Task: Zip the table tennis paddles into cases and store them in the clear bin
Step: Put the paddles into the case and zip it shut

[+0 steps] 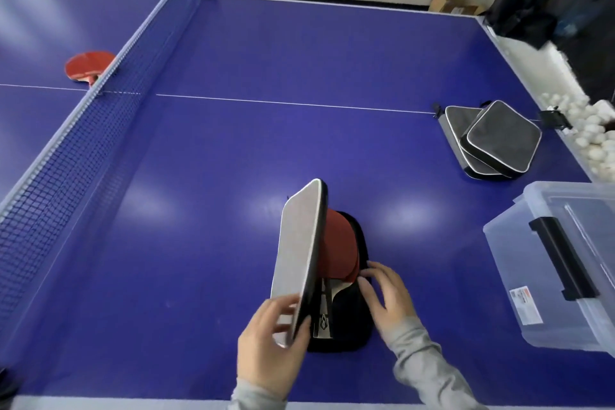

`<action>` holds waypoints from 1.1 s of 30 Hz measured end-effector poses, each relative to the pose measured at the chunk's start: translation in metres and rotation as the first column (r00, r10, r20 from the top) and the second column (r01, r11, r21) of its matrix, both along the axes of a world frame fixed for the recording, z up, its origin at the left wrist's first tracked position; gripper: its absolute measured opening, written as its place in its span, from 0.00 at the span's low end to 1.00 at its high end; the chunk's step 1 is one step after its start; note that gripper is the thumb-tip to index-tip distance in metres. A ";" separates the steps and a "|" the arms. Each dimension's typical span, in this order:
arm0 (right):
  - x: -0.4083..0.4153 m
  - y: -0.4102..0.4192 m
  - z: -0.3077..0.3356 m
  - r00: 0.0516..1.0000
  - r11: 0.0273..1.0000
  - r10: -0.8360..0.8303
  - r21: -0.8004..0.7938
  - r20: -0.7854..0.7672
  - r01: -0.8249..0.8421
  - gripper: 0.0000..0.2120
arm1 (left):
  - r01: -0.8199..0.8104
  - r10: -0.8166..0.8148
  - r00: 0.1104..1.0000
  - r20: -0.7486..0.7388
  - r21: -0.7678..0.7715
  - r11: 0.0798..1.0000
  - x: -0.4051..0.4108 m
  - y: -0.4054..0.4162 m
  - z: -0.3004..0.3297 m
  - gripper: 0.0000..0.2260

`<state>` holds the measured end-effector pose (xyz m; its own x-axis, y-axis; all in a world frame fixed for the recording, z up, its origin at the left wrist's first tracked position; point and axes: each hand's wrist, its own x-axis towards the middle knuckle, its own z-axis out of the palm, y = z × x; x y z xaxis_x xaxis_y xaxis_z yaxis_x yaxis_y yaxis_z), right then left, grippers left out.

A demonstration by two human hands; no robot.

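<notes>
Fingers of our left hand [269, 339] pinch the stiff, light case [301, 255] lid at its near corner; our right hand [387, 293], uncurled, steadies the paddle [337, 246] near the table's [233, 160] front edge.

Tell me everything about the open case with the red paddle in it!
The case lies open near the table's front edge. Its lid, grey with a pale rim, stands nearly upright, gripped at the bottom corner by the left hand. The black bottom half lies flat, looking like soft fabric. The red paddle rests inside, handle toward the person. The right hand touches the case's right edge beside the paddle.
</notes>
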<state>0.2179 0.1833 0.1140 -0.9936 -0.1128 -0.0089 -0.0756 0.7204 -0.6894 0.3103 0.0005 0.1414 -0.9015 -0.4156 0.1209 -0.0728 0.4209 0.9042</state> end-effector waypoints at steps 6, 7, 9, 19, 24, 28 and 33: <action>-0.014 -0.038 0.030 0.999 0.992 -0.035 -0.124 -0.008 0.034 0.10 | 0.121 -0.121 0.993 0.011 -0.170 0.978 -0.013 0.032 -0.009 0.11; -0.014 -0.039 0.030 1.000 0.995 -0.030 -0.098 0.009 0.031 0.12 | 0.150 -0.149 0.989 0.021 -0.162 0.975 -0.014 0.033 -0.012 0.13; -0.017 -0.034 0.026 0.998 0.997 -0.035 -0.071 0.044 0.038 0.11 | 0.211 -0.208 0.977 0.044 -0.079 0.974 -0.014 0.028 -0.019 0.15; -0.028 0.010 -0.032 0.894 0.957 -0.236 -0.066 0.381 0.281 0.07 | -0.282 0.097 0.805 0.585 0.233 0.931 -0.063 -0.043 -0.069 0.22; -0.027 0.011 -0.051 0.834 0.943 -0.266 -0.049 0.483 0.329 0.07 | -0.294 -0.039 0.741 0.671 0.376 0.879 -0.095 -0.043 -0.082 0.29; -0.026 0.010 -0.058 0.809 0.906 -0.287 -0.130 0.513 0.403 0.10 | -0.276 -0.093 0.710 0.698 0.398 0.875 -0.109 -0.032 -0.090 0.28; -0.033 0.012 -0.063 0.800 0.917 -0.238 -0.143 0.550 0.371 0.18 | -0.204 -0.096 0.678 0.729 0.312 0.928 -0.117 -0.028 -0.093 0.26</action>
<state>0.1847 0.1950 0.0507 -0.8328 0.1303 -0.5380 0.5316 0.4594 -0.7116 0.1929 -0.0275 0.0484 -0.6115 -0.3423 -0.7134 -0.7740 0.0716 0.6291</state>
